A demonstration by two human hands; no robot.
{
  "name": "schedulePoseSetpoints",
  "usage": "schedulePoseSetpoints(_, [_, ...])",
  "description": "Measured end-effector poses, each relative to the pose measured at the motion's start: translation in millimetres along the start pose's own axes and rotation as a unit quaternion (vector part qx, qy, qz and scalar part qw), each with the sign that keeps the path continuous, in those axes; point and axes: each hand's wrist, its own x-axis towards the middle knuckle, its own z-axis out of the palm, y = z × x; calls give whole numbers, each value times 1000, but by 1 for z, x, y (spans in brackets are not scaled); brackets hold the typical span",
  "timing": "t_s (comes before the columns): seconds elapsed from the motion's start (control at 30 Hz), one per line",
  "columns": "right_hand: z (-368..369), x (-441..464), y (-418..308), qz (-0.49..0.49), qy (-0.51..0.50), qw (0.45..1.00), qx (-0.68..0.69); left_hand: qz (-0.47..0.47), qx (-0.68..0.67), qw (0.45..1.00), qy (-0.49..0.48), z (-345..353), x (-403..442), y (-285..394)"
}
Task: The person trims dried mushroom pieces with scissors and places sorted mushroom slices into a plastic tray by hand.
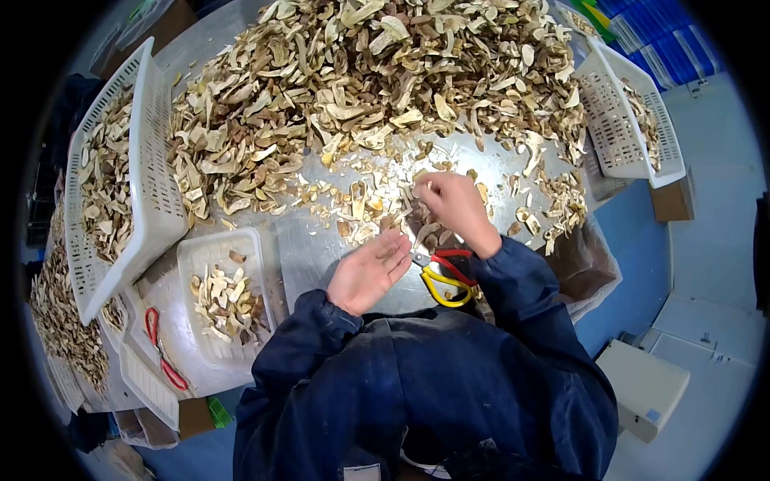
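Note:
My left hand [370, 271] is open over the near edge of the metal table, palm turned up, fingers stretched, nothing in it. To its right, my right hand [459, 207] is pinched, and a small dried mushroom slice [420, 174] shows at its fingertips. Scissors [446, 278] with one red and one yellow handle lie below the right hand; their blades are mostly hidden. Darker mushroom slices [431, 232] sit between the two hands. Small crumbs and loose pieces [365, 196] are scattered just beyond them.
A large heap of dried mushroom slices [385, 72] covers the table's far side. White baskets of slices stand left [148, 160] and right [618, 120]. A shallow white tray [186, 264] holds pale pieces, near red-handled scissors [163, 353]. A lined bin [589, 268] stands at right.

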Motion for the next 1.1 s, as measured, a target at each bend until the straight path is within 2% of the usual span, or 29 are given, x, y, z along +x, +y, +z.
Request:
schedulePoseSetpoints(0.03, [12,10,17,-50,81,992,-80,3,13,1000,-13,-1,0,-2])
schedulePoseSetpoints(0.07, [15,16,23,-32,74,989,-125,6,25,999,-26,-3,-1,-3])
schedulePoseSetpoints(0.13, [21,24,31,-22,48,989,-141,17,42,999,-20,0,-4,-4])
schedulePoseSetpoints(0.2, [20,29,32,-17,22,989,-143,15,32,998,-60,-10,-5,1])
schedulePoseSetpoints(0.27, [13,25,26,23,-5,998,-50,14,34,996,-84,-21,0,6])
schedulePoseSetpoints(0.3, [9,21,20,42,-20,999,-3,26,27,998,-53,-20,1,6])
schedulePoseSetpoints(0.33, [8,12,9,48,-44,992,108,38,19,999,-21,-18,2,6])
schedulePoseSetpoints(0.37, [3,4,-2,26,-115,978,172,48,11,999,12,-17,2,5])
schedulePoseSetpoints(0.43, [-12,1,-25,10,-220,952,211,55,-3,997,59,-9,4,5])
schedulePoseSetpoints(0.47, [-19,7,-34,46,-192,969,149,53,-9,994,93,1,2,3])
schedulePoseSetpoints(0.5, [-6,19,-10,60,-128,983,113,52,-15,991,126,8,1,3])
schedulePoseSetpoints(0.57, [-3,43,13,63,6,998,2,10,-70,998,6,-19,6,5])
schedulePoseSetpoints(0.6, [1,53,26,55,29,997,-47,-12,-93,994,-56,-28,6,7])
schedulePoseSetpoints(0.67, [11,70,48,42,79,986,-144,-18,-67,997,-24,-19,2,10])
schedulePoseSetpoints(0.77, [19,69,52,30,29,987,-152,-28,-37,999,4,-18,-6,10])
schedulePoseSetpoints(0.8, [25,66,66,-33,41,985,-162,-22,-16,999,29,-13,-8,9])
schedulePoseSetpoints(0.83, [18,65,70,-23,21,999,-30,-17,3,998,55,-10,-10,9])
schedulePoseSetpoints(0.9, [1,59,78,-6,-21,973,231,-26,-3,999,47,-12,-10,11])
schedulePoseSetpoints(0.93, [-25,54,64,101,-60,923,366,-32,-18,999,27,-18,-9,14])
schedulePoseSetpoints(0.97, [-29,51,80,136,-39,824,549,-37,-34,999,9,-24,-10,16])
schedulePoseSetpoints(1.03, [-37,56,106,97,-14,680,727,-37,-46,998,6,-22,-12,15])
schedulePoseSetpoints(1.1, [-46,56,101,156,36,689,706,-31,-49,998,0,-20,-14,13])
